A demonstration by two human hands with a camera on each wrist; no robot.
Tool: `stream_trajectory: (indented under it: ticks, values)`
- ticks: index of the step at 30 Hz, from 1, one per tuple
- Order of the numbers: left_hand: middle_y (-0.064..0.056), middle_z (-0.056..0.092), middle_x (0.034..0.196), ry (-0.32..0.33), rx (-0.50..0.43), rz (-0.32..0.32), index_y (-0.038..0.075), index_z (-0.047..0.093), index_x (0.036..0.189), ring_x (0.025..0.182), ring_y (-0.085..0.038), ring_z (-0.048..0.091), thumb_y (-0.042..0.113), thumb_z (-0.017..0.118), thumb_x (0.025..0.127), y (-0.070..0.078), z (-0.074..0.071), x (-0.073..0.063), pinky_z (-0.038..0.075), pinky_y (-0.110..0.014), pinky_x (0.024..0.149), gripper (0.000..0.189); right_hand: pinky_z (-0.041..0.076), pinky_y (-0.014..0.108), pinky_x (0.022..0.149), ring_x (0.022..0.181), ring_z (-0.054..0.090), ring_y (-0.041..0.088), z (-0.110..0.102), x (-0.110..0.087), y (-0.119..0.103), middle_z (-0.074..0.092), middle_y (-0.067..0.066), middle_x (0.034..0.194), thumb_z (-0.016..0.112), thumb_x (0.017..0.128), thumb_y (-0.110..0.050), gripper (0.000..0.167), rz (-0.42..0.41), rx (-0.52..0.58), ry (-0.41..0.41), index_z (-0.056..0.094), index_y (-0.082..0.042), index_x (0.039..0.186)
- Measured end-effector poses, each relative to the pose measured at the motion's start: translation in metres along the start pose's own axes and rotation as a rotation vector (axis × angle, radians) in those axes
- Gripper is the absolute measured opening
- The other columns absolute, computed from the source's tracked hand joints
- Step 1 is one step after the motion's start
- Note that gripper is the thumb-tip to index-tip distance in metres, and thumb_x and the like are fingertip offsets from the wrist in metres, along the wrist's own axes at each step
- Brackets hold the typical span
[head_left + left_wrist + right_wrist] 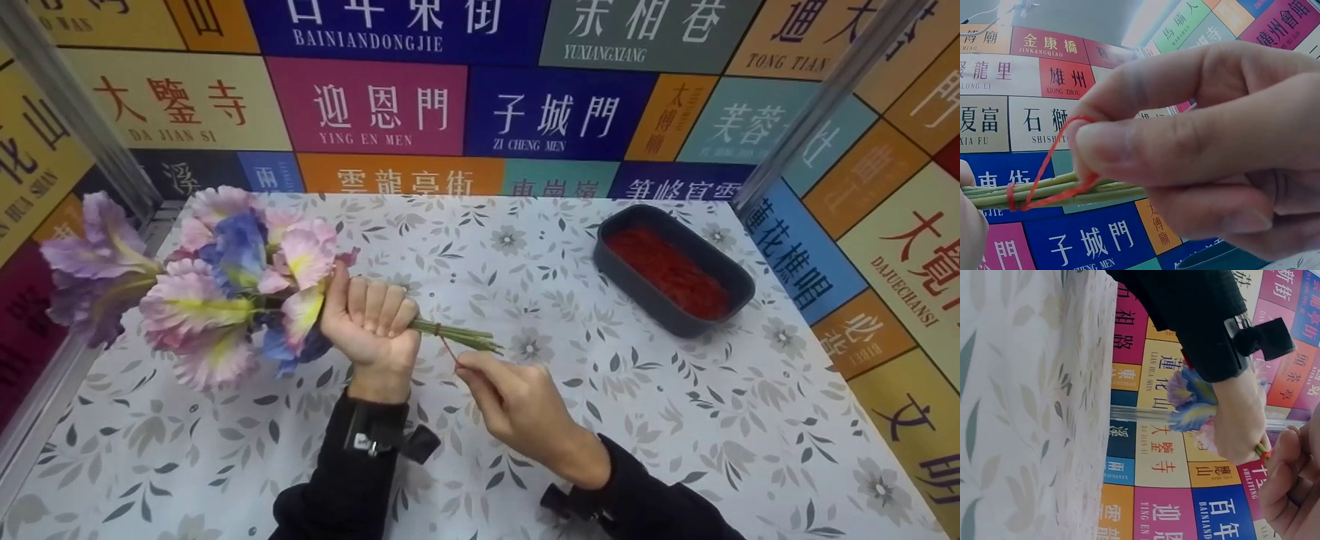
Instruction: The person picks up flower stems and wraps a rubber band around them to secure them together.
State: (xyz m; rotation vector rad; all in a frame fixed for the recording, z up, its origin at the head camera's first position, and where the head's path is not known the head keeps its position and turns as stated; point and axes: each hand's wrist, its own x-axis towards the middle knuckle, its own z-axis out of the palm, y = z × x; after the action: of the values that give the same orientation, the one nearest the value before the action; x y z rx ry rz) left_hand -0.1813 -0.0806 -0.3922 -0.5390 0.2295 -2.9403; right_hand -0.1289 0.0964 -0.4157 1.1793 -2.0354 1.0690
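Note:
My left hand (pixel 373 322) grips a bunch of artificial irises by its green stems (pixel 469 337), fingers curled round them. The pink, purple and blue blossoms (pixel 240 277) spread out to the left of that hand. A thin red string (pixel 1053 154) is wound round the stems just past the left fist, as the left wrist view shows up close. Thumb and forefinger of my right hand (pixel 525 405) pinch the string, drawing a strand away from the stems. In the right wrist view the left hand (pixel 1241 422) is seen from behind, near the right fingers (pixel 1286 478).
At the back right of the table stands a dark grey oblong container (pixel 675 270) with a mass of red strands (pixel 667 270) inside. A leaf-patterned cloth (pixel 675 420) covers the table. Colourful printed panels (pixel 375 109) wall it in at the back and sides.

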Motion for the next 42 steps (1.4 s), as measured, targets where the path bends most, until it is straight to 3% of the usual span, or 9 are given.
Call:
stream_trajectory:
  ticks: [6,11,15,20,31,42]
  values:
    - [0.006,0.017,0.044,0.018,-0.001,-0.036,0.017,0.018,0.055,0.037,-0.007,0.012,0.031,0.019,0.110,-0.002,0.001,-0.001,0.012,-0.020,0.037,0.057,0.036,0.013,0.042,0.046,0.042,0.001,-0.013,0.005,0.005,0.051,-0.005,0.062,0.060,0.102,-0.007,0.009,0.007,-0.004,0.022,0.067,-0.009,0.108]
    - [0.005,0.018,0.044,0.037,0.032,-0.029,0.017,0.019,0.054,0.038,-0.007,0.012,0.031,0.021,0.111,-0.005,0.001,-0.004,0.012,-0.020,0.037,0.058,0.033,0.014,0.041,0.046,0.041,0.000,-0.024,0.008,0.010,0.049,-0.006,0.061,0.062,0.099,-0.002,0.011,0.054,-0.026,0.009,0.066,-0.008,0.107]
    - [0.005,0.018,0.044,0.027,0.038,-0.031,0.017,0.019,0.054,0.037,-0.007,0.012,0.031,0.020,0.111,-0.006,0.003,-0.005,0.012,-0.020,0.037,0.058,0.033,0.015,0.042,0.047,0.042,-0.001,-0.033,0.011,0.014,0.050,-0.008,0.062,0.064,0.097,0.000,0.010,0.089,-0.055,-0.006,0.066,-0.007,0.104]
    - [0.005,0.018,0.044,0.006,0.030,-0.030,0.017,0.019,0.054,0.037,-0.008,0.013,0.031,0.020,0.111,-0.008,0.006,-0.005,0.012,-0.020,0.037,0.058,0.033,0.016,0.039,0.046,0.043,0.000,-0.042,0.014,0.018,0.050,-0.008,0.061,0.063,0.098,0.000,0.009,0.142,-0.014,-0.027,0.065,-0.008,0.103]
    - [0.005,0.019,0.043,0.017,0.022,-0.013,0.017,0.020,0.054,0.037,-0.008,0.013,0.029,0.020,0.110,-0.007,0.005,-0.005,0.012,-0.020,0.037,0.058,0.034,0.018,0.039,0.046,0.045,-0.001,-0.047,0.013,0.025,0.052,-0.013,0.061,0.062,0.101,-0.006,0.005,0.221,-0.019,-0.071,0.066,-0.009,0.102]
    - [0.005,0.018,0.043,0.019,0.022,-0.036,0.017,0.020,0.053,0.037,-0.008,0.013,0.031,0.020,0.111,-0.007,0.005,-0.005,0.012,-0.021,0.037,0.059,0.034,0.019,0.041,0.048,0.044,-0.001,-0.053,0.014,0.029,0.051,-0.014,0.062,0.063,0.102,-0.012,0.003,0.267,-0.049,-0.094,0.066,-0.011,0.101]
